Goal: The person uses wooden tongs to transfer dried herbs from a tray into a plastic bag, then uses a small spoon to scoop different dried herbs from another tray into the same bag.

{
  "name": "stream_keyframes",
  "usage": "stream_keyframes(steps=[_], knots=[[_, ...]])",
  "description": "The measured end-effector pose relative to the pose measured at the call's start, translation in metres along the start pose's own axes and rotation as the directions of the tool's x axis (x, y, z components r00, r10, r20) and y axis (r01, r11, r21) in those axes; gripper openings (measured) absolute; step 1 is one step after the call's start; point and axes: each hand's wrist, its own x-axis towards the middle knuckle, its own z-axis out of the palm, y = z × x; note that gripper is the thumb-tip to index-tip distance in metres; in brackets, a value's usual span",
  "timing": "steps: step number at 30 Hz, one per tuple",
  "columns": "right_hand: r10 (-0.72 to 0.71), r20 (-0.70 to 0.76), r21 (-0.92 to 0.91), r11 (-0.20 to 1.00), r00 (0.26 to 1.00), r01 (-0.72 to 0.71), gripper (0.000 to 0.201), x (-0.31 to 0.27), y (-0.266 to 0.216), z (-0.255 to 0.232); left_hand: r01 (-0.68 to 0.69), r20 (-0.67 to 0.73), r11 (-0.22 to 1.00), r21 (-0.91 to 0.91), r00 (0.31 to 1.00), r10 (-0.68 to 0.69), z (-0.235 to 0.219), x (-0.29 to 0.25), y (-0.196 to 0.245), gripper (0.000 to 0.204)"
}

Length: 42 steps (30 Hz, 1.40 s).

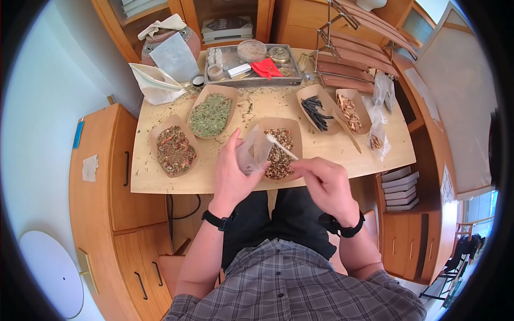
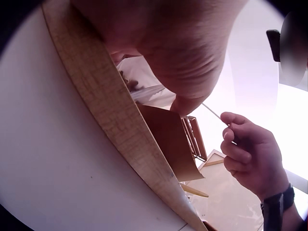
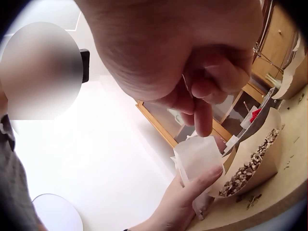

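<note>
In the head view my left hand grips a translucent pouch with its mouth up. My right hand pinches the slim handle of a small spoon; the spoon's pale tip is right at the pouch's mouth. Both hands are over the near edge of a brown paper tray of chopped brown and cream dried herbs. From the right wrist, the pouch shows between the left thumb and fingers. Dark pieces show near the pouch's bottom in the left wrist view.
Paper trays of mixed herbs and green leaves stand left; dark strips and pale slices stand right, beside a wooden strip. Plastic bags lie at the right. Behind are a grey tray and a wooden rack.
</note>
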Motion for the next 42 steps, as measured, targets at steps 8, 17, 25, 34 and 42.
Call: stream_keyframes(steps=[8,17,25,34,42], knots=[[0.263,0.078,-0.174,0.953,0.962,-0.246,0.021,-0.003,0.017,-0.018,-0.073,0.012,0.994,-0.079,0.997,0.074,0.000,-0.003,-0.006,0.112],[0.472,0.358,0.340,0.738,0.806,-0.583,0.024,-0.009,0.052,0.011,-0.083,0.049,0.990,-0.110,0.995,0.089,0.000,-0.003,-0.008,0.112],[0.498,0.395,0.549,0.545,0.772,-0.633,0.026,-0.011,0.053,0.006,-0.059,0.038,0.989,-0.132,0.997,0.064,0.000,-0.003,-0.007,0.111],[0.471,0.269,0.615,0.587,0.840,-0.526,0.026,-0.007,0.033,-0.008,-0.020,-0.004,0.992,-0.125,1.000,0.020,0.004,-0.003,-0.010,0.111],[0.109,0.081,0.357,0.925,0.991,-0.131,0.023,0.000,0.002,0.001,0.069,0.012,0.979,-0.190,0.998,-0.068,0.006,-0.003,-0.003,0.109]])
